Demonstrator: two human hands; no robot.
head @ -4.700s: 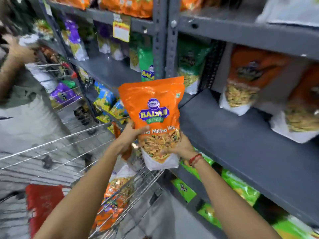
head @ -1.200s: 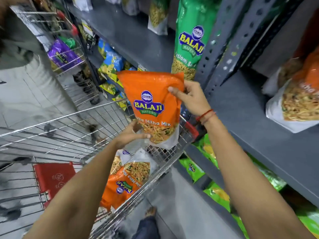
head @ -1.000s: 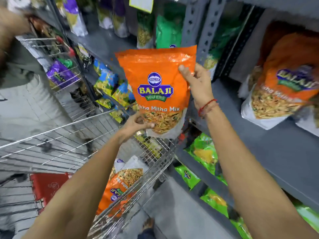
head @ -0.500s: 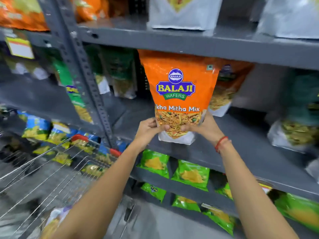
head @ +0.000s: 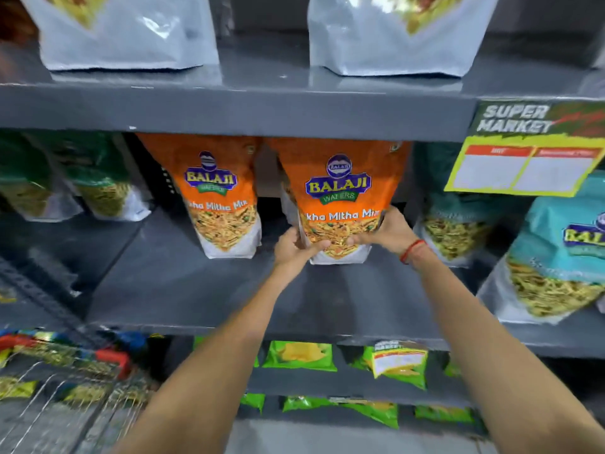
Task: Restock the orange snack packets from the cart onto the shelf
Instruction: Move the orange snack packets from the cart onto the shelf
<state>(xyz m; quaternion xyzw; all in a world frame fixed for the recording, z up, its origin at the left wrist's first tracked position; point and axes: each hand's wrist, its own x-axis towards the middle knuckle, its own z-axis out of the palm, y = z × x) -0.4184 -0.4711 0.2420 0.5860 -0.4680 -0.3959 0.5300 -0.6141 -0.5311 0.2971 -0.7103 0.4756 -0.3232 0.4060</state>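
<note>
Orange snack packet (head: 340, 194) stands upright, long axis twelve-to-six, base on the grey shelf (head: 196, 290). Left hand (head: 293, 249) at seven o'clock and right hand (head: 388, 231) at five, fingers (head: 319, 245) closed around its bottom corners; a second orange packet (head: 221, 194) stands at nine.

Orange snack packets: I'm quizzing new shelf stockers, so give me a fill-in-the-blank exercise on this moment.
1. The held orange packet is gripped by ____ hands, left hand and right hand.
2. It stands to the ____ of the other orange packet.
3. The right wrist wears a ____ thread.

Answers: both; right; red
</note>
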